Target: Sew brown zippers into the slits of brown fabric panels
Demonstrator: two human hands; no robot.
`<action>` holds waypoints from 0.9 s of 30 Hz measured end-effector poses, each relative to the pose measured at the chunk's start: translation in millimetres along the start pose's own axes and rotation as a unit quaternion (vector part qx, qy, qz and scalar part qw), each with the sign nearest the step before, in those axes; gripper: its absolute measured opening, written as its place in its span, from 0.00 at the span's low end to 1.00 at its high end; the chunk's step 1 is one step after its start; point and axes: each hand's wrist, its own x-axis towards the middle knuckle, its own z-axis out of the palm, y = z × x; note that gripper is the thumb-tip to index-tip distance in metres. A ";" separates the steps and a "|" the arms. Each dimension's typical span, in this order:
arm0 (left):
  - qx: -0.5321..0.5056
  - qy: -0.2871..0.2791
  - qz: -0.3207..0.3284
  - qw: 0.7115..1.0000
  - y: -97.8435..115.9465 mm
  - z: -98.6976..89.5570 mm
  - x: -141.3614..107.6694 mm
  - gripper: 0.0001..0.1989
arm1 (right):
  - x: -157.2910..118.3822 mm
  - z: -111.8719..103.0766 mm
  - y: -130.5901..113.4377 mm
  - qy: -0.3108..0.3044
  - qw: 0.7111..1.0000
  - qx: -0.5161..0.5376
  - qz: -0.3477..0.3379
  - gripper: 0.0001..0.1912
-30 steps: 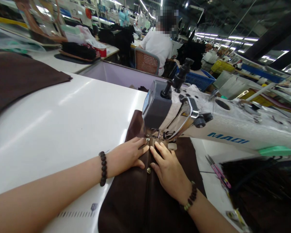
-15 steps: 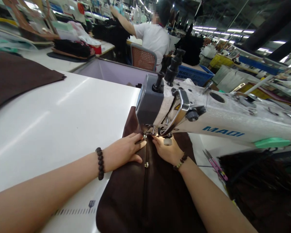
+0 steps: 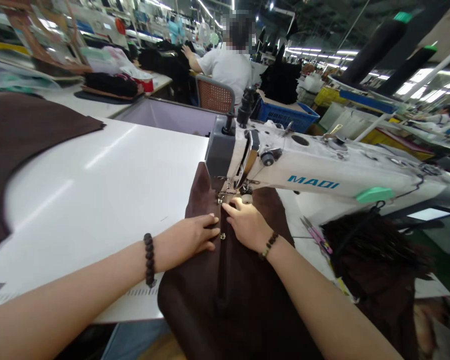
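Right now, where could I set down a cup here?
The white tabletop has a bare patch between the brown fabric panel and the zippered brown piece. A narrow strip lies right of that piece, by the pink snips. It is crowded under the sewing machine, where the left hand and right hand flank the zipper.

right hand slid toward zipper | co-worker's arm lowered (view swung right)

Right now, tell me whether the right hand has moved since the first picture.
Yes: the right hand has moved forward, closer to the machine head.
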 end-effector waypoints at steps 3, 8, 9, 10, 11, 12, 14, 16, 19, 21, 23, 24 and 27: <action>-0.037 -0.041 -0.007 0.998 25.2 -7.8 -27.1 0.12 | -31.0 1.5 -7.7 0.006 0.996 0.087 -0.032 0.17; -0.126 -0.051 0.036 0.990 45.9 -23.3 -67.4 0.24 | -43.7 -3.4 -20.4 -0.010 0.993 0.115 0.014 0.17; -0.134 -0.057 0.047 0.988 47.7 -25.2 -73.4 0.26 | -38.7 -6.4 -22.2 -0.030 0.994 0.099 0.024 0.18; -0.129 -0.063 0.059 0.988 49.2 -26.2 -78.8 0.28 | -32.5 -10.0 -23.6 -0.050 0.995 0.084 0.030 0.18; -0.113 -0.072 0.071 0.988 50.9 -25.9 -83.8 0.31 | -25.9 -13.7 -24.7 -0.069 0.994 0.075 0.028 0.18; -0.087 -0.081 0.080 0.990 52.6 -24.2 -88.4 0.34 | -19.7 -17.3 -25.4 -0.087 0.993 0.072 0.020 0.17; -0.023 -0.093 0.075 0.993 56.6 -16.8 -96.7 0.38 | -11.6 -22.6 -25.2 -0.115 0.990 0.086 -0.009 0.15; 0.028 -0.067 0.057 0.996 60.0 -6.4 -103.6 0.33 | -13.0 -24.2 -23.3 -0.126 0.986 0.107 -0.037 0.14; 0.047 0.028 0.050 0.997 62.3 4.9 -109.8 0.21 | -37.7 -20.4 -19.7 -0.060 0.983 0.172 -0.027 0.14; 0.030 0.091 0.067 0.993 62.9 4.9 -108.7 0.18 | -67.0 -16.8 -20.5 0.003 0.970 0.243 -0.008 0.12; 0.001 0.139 0.085 0.987 64.7 -0.7 -101.0 0.14 | -99.5 -14.1 -26.7 -0.022 0.957 0.285 -0.042 0.29; -0.018 0.159 0.091 0.983 66.6 -4.7 -94.4 0.13 | -114.3 -12.7 -32.0 -0.059 0.953 0.288 -0.077 0.41; -0.073 0.202 0.087 0.973 76.6 -17.6 -66.0 0.09 | -143.7 -5.1 -51.7 -0.097 0.945 0.285 -0.128 0.54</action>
